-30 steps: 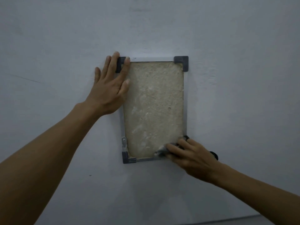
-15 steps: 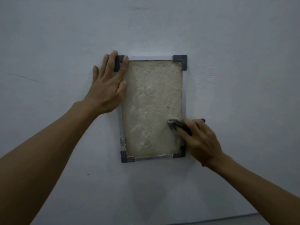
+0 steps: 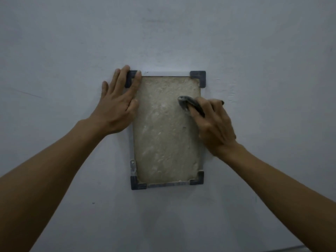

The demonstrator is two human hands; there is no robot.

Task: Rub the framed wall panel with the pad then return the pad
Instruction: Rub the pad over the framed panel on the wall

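Rubbing: right hand (image 3: 214, 124) presses pad (image 3: 190, 104) on panel (image 3: 163, 131), approx 2 o'clock of panel centre, near right edge.
R fingers: curled shut round pad, tips pushing it flat to the surface.
Left hand (image 3: 116, 108): flat, fingers spread & open, holding nothing; braces frame (image 3: 166, 72) at its 11 o'clock corner, palm on wall (image 3: 72, 51).
Pad feel (est.): small, dark, thin, soft; folds under fingers, light. Likely wants a pinch w/ several fingertips on its back so it won't slip or bunch.
Panel feel (est.): rough, gritty, stiff; fixed in frame w/ dark corner caps. Probably sheds dust, drags on pad.
Stage (est.): mid-rub; return of pad not yet done, return spot not in view.
Risk: pad snagging on frame edge at 3 o'clock.
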